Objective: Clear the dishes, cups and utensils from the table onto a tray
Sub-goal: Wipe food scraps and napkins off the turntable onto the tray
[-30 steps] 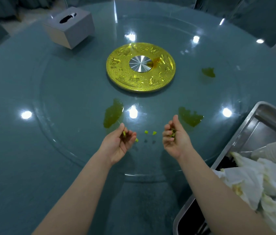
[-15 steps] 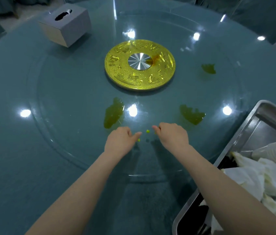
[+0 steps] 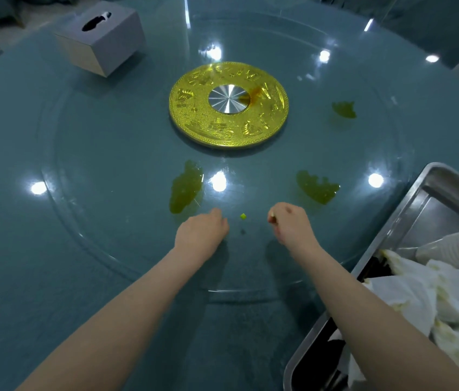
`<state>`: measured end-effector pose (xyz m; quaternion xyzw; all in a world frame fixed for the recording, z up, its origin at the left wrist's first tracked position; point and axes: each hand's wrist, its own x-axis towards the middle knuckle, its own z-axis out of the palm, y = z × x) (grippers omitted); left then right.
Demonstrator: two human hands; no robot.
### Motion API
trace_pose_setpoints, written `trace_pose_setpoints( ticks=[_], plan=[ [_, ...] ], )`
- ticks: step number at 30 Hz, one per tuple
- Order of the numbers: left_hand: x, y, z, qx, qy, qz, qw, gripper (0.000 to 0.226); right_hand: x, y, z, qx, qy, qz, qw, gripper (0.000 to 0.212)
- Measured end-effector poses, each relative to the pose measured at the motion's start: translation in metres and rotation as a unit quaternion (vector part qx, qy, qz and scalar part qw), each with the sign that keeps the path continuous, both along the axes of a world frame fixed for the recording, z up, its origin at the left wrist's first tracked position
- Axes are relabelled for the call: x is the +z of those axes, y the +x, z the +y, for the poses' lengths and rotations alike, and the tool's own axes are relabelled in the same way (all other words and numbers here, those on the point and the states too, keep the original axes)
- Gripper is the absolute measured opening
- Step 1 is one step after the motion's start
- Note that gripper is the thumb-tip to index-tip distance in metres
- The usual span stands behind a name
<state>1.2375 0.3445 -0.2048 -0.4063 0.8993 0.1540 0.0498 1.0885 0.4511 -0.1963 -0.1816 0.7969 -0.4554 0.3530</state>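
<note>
Head view: both hands lie knuckles-up on the glass turntable [image 3: 87,153], near its front edge, w/ one small green scrap [image 3: 243,216] on the glass between them, touching neither. Left hand [image 3: 201,232] has fingers curled under; can't tell if anything's held inside. Right hand [image 3: 293,225] also curled, thumb & forefinger pinched together at the tip, w/ a pale speck showing there; too small to say what it is.

Just beyond the left hand: a green spill [image 3: 185,187] on the glass. Another green spill [image 3: 318,188] sits beyond the right hand, & a third, smaller one [image 3: 344,110] farther back right. Centre of the turntable: gold embossed disc [image 3: 200,114] w/ a silver hub [image 3: 229,98]; brownish smear on the hub's right side.

Metal tray [image 3: 391,230] sits at the right, on the teal table [image 3: 11,263], its corner just beside the turntable rim. In it: crumpled white napkins [image 3: 408,292], some stained yellowish, & a stack of white cups [image 3: 453,249] lying on its side behind them. Right forearm crosses in front of the tray's near part.

Far left rear: grey tissue box [image 3: 101,38] on the table, dark slot on top.
</note>
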Motion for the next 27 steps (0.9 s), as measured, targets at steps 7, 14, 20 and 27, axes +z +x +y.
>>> trace_pose_setpoints(
  ticks=[7, 14, 20, 27],
  plan=[
    [0.036, 0.027, -0.001, 0.298, 0.629, 0.405, 0.593, 0.024, -0.001, -0.005, 0.005, -0.102, -0.17, -0.289, 0.937, 0.051],
    [0.031, 0.055, 0.004, 0.335, 0.616, 0.461, 0.544, 0.034, 0.004, -0.002, -0.024, 0.096, 0.047, 0.136, 0.985, 0.046],
    [0.013, 0.081, 0.01, 0.405, 0.548, 0.443, 0.583, 0.044, 0.004, 0.02, -0.047, 0.298, 0.279, 0.37, 0.835, 0.055],
    [0.024, 0.101, 0.031, 0.456, 0.559, 0.476, 0.503, 0.035, 0.013, 0.023, -0.036, 0.251, 0.183, 0.271, 0.911, 0.035]
  ],
)
